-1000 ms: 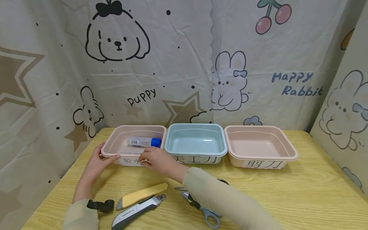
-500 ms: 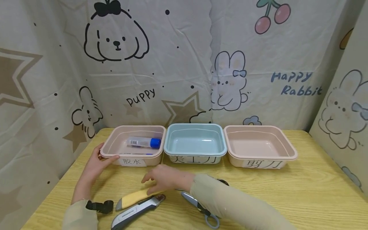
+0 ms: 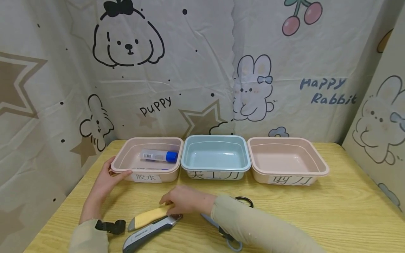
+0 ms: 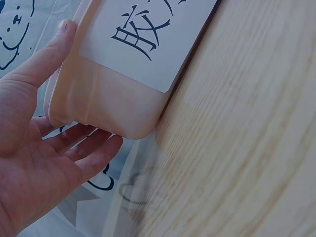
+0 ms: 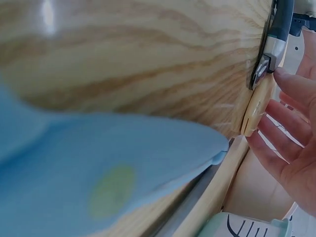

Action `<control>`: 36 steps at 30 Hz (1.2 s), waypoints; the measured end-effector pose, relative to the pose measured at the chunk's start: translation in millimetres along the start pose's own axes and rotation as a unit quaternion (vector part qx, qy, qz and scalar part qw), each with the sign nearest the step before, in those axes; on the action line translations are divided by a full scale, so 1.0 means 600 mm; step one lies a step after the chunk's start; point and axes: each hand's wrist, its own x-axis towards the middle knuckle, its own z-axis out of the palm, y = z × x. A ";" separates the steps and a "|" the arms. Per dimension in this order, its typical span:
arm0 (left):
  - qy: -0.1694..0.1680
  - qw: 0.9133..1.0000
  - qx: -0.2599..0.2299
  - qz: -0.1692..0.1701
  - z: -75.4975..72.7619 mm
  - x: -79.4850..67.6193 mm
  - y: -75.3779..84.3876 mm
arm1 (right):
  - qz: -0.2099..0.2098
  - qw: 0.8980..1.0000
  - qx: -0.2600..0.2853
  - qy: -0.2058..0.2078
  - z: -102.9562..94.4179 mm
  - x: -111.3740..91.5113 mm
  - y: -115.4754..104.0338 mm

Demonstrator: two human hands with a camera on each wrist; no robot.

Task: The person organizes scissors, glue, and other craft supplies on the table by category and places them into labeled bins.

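Note:
My left hand (image 3: 107,177) holds the front left corner of a pink bin (image 3: 126,149), its thumb on the rim and fingers around the side. In the left wrist view the fingers (image 4: 101,153) reach beneath the bin's lip. Inside this bin lie a clear glue bottle (image 3: 155,155) with a blue cap and part of another blue item, mostly hidden by the front wall. My right hand (image 3: 186,199) pinches the far end of a yellow utility knife (image 3: 148,218) lying on the table. Alongside it rests a grey and black utility knife (image 3: 147,233).
A light blue bin (image 3: 216,153) and a second pink bin (image 3: 286,156) stand right of the first, all with paper labels. Blue-grey scissors (image 3: 234,245) and a black-handled pair (image 3: 245,200) lie partly under the right sleeve. A printed curtain (image 3: 202,70) hangs behind the table.
My right hand has left the left bin's front, come down toward the utility knives and taken the yellow one's end. My left hand has stayed at the bin's corner.

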 end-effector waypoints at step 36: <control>-0.005 1.000 0.003 0.005 -0.001 -0.002 -0.002 | 0.036 0.999 0.033 0.020 -0.019 -0.010 0.013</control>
